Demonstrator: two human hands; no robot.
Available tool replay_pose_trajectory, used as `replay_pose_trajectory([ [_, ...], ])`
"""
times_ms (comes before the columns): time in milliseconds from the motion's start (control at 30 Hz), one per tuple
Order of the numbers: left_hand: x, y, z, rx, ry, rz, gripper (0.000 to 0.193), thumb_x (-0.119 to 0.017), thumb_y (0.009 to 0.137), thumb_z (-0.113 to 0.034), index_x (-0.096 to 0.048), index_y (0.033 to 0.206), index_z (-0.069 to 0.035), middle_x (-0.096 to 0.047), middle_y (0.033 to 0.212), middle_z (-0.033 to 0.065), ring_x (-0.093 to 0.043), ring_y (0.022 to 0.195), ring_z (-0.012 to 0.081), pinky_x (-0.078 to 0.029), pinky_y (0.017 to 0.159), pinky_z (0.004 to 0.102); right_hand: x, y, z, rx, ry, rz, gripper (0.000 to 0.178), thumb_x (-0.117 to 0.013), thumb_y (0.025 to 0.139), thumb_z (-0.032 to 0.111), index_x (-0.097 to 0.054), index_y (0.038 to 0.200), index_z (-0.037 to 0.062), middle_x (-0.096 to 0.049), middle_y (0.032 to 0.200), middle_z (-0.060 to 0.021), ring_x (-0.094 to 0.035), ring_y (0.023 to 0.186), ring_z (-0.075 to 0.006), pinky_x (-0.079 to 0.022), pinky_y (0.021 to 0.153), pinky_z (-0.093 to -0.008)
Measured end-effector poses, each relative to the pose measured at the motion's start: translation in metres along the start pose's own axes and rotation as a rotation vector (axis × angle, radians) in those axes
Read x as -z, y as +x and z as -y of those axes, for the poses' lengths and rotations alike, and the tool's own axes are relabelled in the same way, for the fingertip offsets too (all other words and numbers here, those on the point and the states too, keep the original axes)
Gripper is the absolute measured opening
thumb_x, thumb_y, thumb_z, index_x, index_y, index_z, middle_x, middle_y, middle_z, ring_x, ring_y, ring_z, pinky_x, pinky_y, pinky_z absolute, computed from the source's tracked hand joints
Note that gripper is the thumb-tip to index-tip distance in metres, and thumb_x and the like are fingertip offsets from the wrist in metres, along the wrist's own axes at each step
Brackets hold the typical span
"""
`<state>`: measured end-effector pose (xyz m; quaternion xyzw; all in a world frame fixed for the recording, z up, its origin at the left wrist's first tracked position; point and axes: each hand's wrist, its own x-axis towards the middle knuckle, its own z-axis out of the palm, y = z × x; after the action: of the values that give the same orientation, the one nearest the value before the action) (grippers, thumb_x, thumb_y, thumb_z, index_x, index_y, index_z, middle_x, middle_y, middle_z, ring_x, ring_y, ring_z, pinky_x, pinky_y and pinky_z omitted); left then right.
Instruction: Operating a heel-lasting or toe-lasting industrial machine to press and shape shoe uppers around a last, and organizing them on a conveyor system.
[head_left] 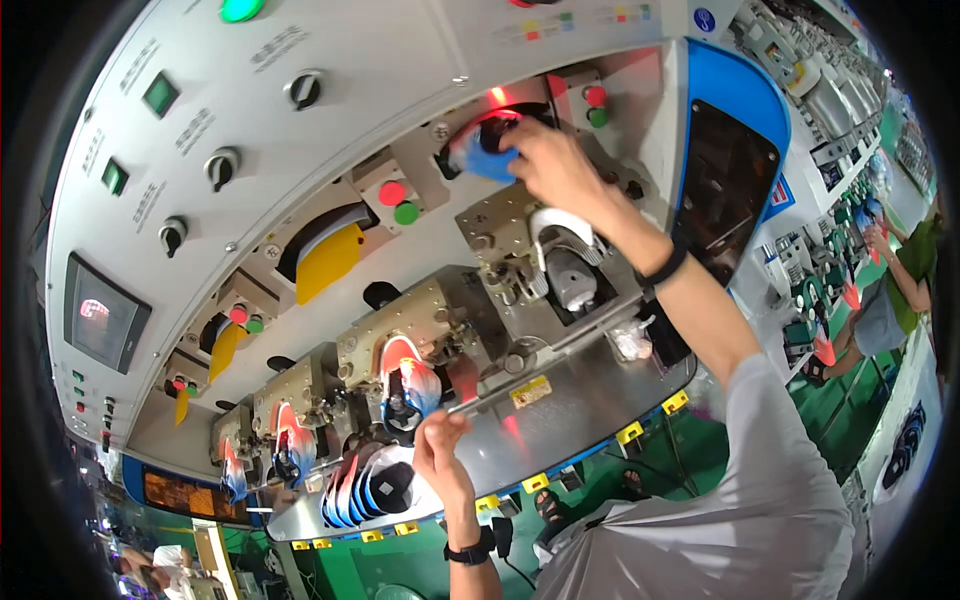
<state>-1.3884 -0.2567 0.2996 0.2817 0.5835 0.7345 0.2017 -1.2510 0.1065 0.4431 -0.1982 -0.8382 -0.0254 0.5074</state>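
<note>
My right hand (555, 165) reaches up to the right-hand station of a long grey machine. Its fingers are closed on the edge of a blue and red shoe upper (488, 158), smeared by motion, at a dark slot lit red. Below that wrist, a white curved clamp (563, 232) sits over a grey metal form (573, 280). My left hand (440, 450) is held low with fingers curled; what they hold, if anything, cannot be made out. Just beyond it, a white, red and blue shoe upper (408, 375) is fitted on the neighbouring station.
Similar uppers sit on two stations (293, 445) further left. A stack of uppers (370, 487) lies on the metal ledge (525, 425). Yellow flaps (328, 265) hang from slots beside red and green buttons (392, 193). Another person (895, 280) works at far right.
</note>
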Motion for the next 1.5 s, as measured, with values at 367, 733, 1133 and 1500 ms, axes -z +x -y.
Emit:
replay_pose_trajectory([
  [367, -0.128, -0.011, 0.044, 0.676, -0.689, 0.252, 0.038, -0.044, 0.105, -0.030, -0.052, 0.132, -0.005, -0.062, 0.128, 0.0067, -0.062, 0.114, 0.0222, -0.049, 0.100, 0.0405, 0.129, -0.231, 0.135, -0.062, 0.212, 0.367, 0.030, -0.064, 0.081, 0.006, -0.060, 0.111, 0.0024, -0.057, 0.102, -0.0088, -0.066, 0.075, -0.0181, -0.053, 0.056, -0.0282],
  [733, -0.183, 0.051, 0.118, 0.714, -0.665, 0.302, 0.032, -0.051, 0.102, -0.026, -0.060, 0.120, -0.001, -0.067, 0.116, 0.0088, -0.066, 0.099, 0.0207, -0.054, 0.089, 0.0372, 0.045, -0.249, 0.021, -1.676, 1.182, 0.144, 0.037, -0.064, 0.094, 0.040, -0.063, 0.083, 0.0047, -0.059, 0.067, -0.0021, -0.050, 0.047, -0.0093, -0.031, 0.037, -0.0231],
  [1133, -0.196, 0.093, 0.135, 0.746, -0.365, 0.285, 0.028, -0.056, 0.100, -0.029, -0.061, 0.108, -0.003, -0.069, 0.099, 0.0072, -0.069, 0.082, 0.0199, -0.060, 0.068, 0.0404, 0.012, -0.241, -0.015, -1.619, 0.979, 0.086, 0.041, -0.068, 0.092, 0.043, -0.063, 0.077, 0.0050, -0.052, 0.054, 0.0002, -0.043, 0.038, -0.0083, -0.031, 0.034, -0.0239],
  [1500, -0.198, 0.101, 0.140, 0.771, -0.352, 0.289, 0.027, -0.056, 0.100, -0.028, -0.062, 0.101, -0.002, -0.069, 0.091, 0.0075, -0.070, 0.073, 0.0198, -0.062, 0.060, 0.0393, 0.004, -0.242, -0.014, -1.622, 0.958, -0.028, 0.037, -0.070, 0.091, 0.035, -0.061, 0.070, 0.0053, -0.049, 0.052, 0.0004, -0.043, 0.037, -0.0095, -0.030, 0.033, -0.0269],
])
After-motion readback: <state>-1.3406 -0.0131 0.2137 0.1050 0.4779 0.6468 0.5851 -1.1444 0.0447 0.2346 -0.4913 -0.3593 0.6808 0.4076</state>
